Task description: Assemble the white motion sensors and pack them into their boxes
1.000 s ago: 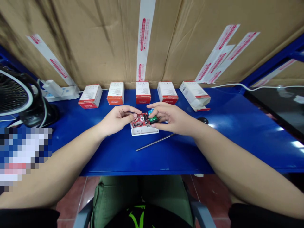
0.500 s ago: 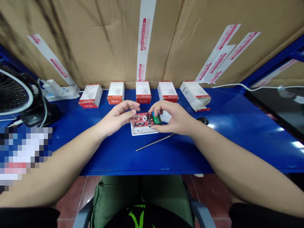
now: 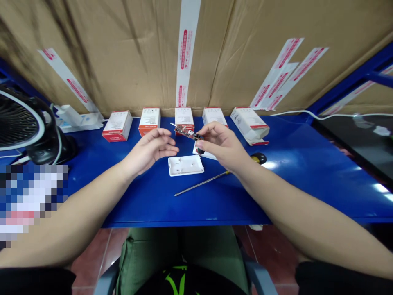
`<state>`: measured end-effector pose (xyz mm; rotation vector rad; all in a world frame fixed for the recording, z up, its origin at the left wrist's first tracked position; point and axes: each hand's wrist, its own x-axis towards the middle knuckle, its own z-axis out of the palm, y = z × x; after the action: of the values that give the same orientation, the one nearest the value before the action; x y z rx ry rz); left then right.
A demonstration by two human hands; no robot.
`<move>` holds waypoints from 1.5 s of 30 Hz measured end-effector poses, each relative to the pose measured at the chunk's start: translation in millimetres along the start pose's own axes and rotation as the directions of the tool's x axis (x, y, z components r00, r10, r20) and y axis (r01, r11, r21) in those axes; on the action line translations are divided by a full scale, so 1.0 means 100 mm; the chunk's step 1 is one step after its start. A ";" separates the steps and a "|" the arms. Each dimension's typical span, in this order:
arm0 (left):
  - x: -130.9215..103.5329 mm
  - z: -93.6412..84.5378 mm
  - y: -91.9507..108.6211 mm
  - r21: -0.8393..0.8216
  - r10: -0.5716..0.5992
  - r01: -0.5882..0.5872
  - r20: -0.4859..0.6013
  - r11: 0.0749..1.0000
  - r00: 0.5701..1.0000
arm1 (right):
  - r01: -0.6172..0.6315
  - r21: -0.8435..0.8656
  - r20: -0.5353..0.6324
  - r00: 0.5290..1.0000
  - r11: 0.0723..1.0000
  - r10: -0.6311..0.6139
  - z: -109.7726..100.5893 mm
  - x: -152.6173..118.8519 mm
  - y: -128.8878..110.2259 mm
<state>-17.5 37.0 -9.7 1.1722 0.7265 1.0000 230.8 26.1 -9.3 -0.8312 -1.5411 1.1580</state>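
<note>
Circuit board is above bench, tilted, one end pinched in right hand. Left hand: grip wide, nothing held. Board seems light, stiff, probably fragile; better to take by edges, with little force.

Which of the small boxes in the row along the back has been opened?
The far-right box: its near end flap hangs open, while the other boxes' visible ends look closed.
</note>
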 end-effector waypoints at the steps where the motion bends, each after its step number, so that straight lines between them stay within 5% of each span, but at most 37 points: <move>1: -0.02 0.03 -0.02 0.035 0.002 -0.004 0.062 0.999 0.998 | -0.008 0.019 -0.002 1.000 1.000 0.008 0.03 0.00 0.01; 5: -0.12 0.17 -0.11 0.099 0.075 -0.101 0.240 0.990 0.968 | 0.020 -0.024 0.007 1.000 1.000 -0.020 0.15 -0.05 0.04; 16: -0.15 0.25 -0.11 0.259 0.230 -0.247 0.094 0.934 0.969 | 0.082 -0.101 0.028 0.996 0.991 -0.079 0.23 -0.11 0.01; 22: -0.10 0.16 -0.11 0.248 0.249 -0.278 0.144 0.928 0.958 | 0.008 -0.050 0.076 0.997 0.999 -0.004 0.14 -0.06 0.09; 28: -0.08 0.16 -0.09 0.223 0.190 -0.209 0.108 0.952 0.976 | -0.044 -0.032 -0.010 0.999 0.999 0.043 0.09 -0.05 0.13; 35: -0.09 0.15 -0.01 0.168 -0.060 0.056 0.021 0.984 0.998 | 0.046 -0.167 0.181 0.983 0.985 -0.015 -0.07 -0.01 0.05; 45: -0.08 0.13 0.06 0.354 -0.065 0.035 0.072 0.934 0.995 | 0.085 -0.423 0.340 0.938 0.902 0.070 -0.15 -0.05 -0.07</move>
<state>-10.9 25.6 -1.2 1.4895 0.8896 0.7914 247.0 23.7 -3.0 -0.9403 -2.1472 1.0041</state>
